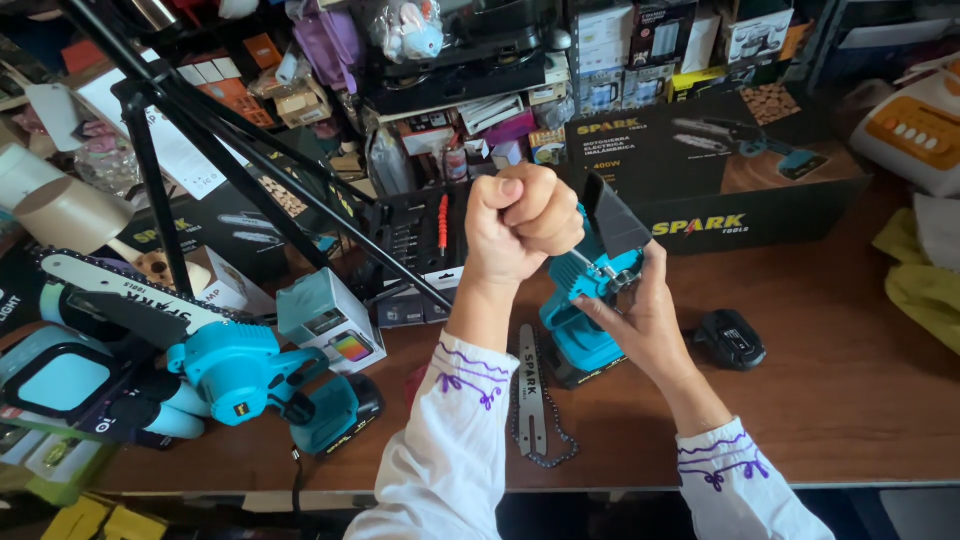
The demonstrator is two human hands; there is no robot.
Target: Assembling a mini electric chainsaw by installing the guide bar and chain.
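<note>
Clenched into a tight fist, the left hand (520, 222) has its grip pressed together at the top of a teal mini chainsaw body (585, 310), though what the fist encloses cannot be told; the saw body stands tilted just above the table (830, 380), near the middle of the view. At 9 o'clock from the fist lies a second teal chainsaw (215, 350) with its bar and chain fitted, resting on the table beside a small teal box (325, 320) and below the black tripod legs (200, 130). At 6 o'clock from the fist, a loose guide bar (529, 385) lies flat inside a loop of saw chain (560, 440). At 3 o'clock the right hand (645, 320) supports the saw body from the side, its fingers pinching a small metal part by the black guard (612, 215). Further toward 3 o'clock a black battery pack (730, 338) sits apart on the table, and a long dark carton (720, 160) lies behind it at 1 o'clock
</note>
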